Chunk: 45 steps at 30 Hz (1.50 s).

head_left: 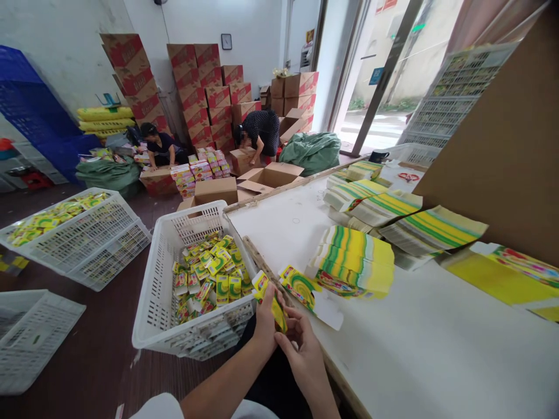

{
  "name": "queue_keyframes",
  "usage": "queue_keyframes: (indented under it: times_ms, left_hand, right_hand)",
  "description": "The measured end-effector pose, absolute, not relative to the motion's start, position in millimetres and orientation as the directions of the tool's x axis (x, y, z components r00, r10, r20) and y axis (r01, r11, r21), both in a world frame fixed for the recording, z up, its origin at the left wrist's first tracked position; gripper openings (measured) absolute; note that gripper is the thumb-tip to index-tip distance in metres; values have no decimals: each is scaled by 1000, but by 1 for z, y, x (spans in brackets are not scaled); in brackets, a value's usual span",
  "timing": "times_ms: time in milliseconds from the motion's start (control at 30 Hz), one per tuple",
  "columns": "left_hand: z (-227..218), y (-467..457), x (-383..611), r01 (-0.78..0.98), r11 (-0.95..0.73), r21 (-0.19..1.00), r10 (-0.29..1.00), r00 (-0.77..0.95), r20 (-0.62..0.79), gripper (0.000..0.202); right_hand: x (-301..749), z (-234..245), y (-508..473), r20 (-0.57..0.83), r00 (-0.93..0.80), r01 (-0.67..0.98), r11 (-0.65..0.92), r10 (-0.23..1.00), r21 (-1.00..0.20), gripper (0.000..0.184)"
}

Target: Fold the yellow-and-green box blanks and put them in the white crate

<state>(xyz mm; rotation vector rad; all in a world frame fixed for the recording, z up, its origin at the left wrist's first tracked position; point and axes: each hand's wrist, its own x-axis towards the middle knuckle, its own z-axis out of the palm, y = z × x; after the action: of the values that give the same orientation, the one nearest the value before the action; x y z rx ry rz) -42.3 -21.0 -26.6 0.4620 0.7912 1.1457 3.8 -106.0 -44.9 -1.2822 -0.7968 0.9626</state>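
Note:
My left hand (265,320) is wrapped round a small yellow-and-green carton (279,317), held tilted at the table's edge. At the carton's lower end my right hand (303,346) has its fingers curled, with thumb and fingertips closed on that end. A flattened carton blank (301,288) with a green swirl lies just beyond my hands, partly over a pale sheet. Close behind it stands a thick stack of carton blanks (353,259). To the left of my hands, a white plastic crate (151,302) holds many small folded cartons (212,267).
More stacks of blanks (388,203) lie farther along the white table (428,355), near red-handled scissors (408,176). A large cardboard sheet (493,139) leans at right. Other crates (109,244) stand on the left floor. Two people (262,131) work by stacked boxes (187,87).

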Motion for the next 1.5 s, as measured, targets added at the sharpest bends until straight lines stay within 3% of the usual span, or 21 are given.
queue_keyframes:
  times_ms: [67, 167, 233, 433, 500, 567, 633, 667, 767, 867, 967, 1067, 1100, 1167, 1233, 1333, 1500]
  left_hand:
    - [-29, -26, -44, -604, 375, 703, 927, 242, -287, 56]
    - [-28, -33, -48, -551, 308, 775, 917, 389, -88, 65]
    - [-26, -33, -48, -480, 241, 844, 902, 431, -13, 58]
    - [-23, -28, -48, -342, 174, 923, 933, 357, -43, 37]
    - [-17, -31, -55, -311, 6, 950, 972, 225, 68, 36]
    - [-3, -36, -64, -221, -288, 932, 946, 86, 313, 42]
    - [17, -41, -74, -100, -552, 828, 809, 175, 561, 44]
    - [28, -42, -78, -65, -630, 774, 718, 329, 613, 44]
    - [50, -37, -80, 61, -644, 763, 561, 716, 416, 68]
    - [44, -27, -74, 196, -519, 832, 578, 797, 173, 87]
    - [22, -24, -70, 317, -416, 852, 636, 771, 24, 69]
    - [8, -32, -68, 304, -367, 879, 670, 742, 23, 65]
    - [7, -35, -67, 278, -360, 890, 669, 743, 38, 67]
    - [8, -40, -65, 238, -359, 902, 662, 746, 66, 72]
    - [11, -45, -64, 210, -375, 903, 644, 760, 91, 75]
    - [12, -52, -62, 128, -418, 899, 562, 814, 146, 78]
    - [6, -58, -62, 87, -470, 879, 506, 842, 187, 71]
  right_hand:
    - [11, -45, -107, -19, 448, -73, 16, 894, -997, 45]
    - [26, -46, -111, 23, 604, -18, 42, 797, -999, 42]
    - [34, -46, -114, 20, 677, -16, 43, 736, -999, 39]
    - [43, -47, -124, 53, 745, 27, 49, 665, -998, 36]
    - [48, -44, -128, 123, 809, 129, 30, 575, -991, 34]
    - [53, -38, -131, 257, 844, 291, 3, 471, -957, 27]
    - [57, -32, -134, 429, 778, 481, 3, 460, -876, 20]
    - [57, -30, -135, 504, 708, 570, 21, 495, -822, 18]
    - [55, -26, -137, 608, 479, 725, 105, 632, -681, 22]
    - [51, -25, -139, 613, 372, 756, 156, 696, -636, 30]
    - [47, -23, -141, 601, 501, 688, 134, 623, -713, 32]
    - [45, -21, -141, 392, 791, 396, 95, 470, -913, 75]
    - [45, -22, -142, 283, 835, 270, 97, 472, -958, 79]
    - [47, -26, -142, 84, 829, 59, 64, 552, -996, 66]
    - [49, -30, -143, -52, 792, -49, -21, 609, -999, 52]
    - [50, -30, -140, -106, 765, -104, -41, 636, -994, 47]
    - [46, -23, -136, -191, 659, -314, 36, 727, -949, 55]
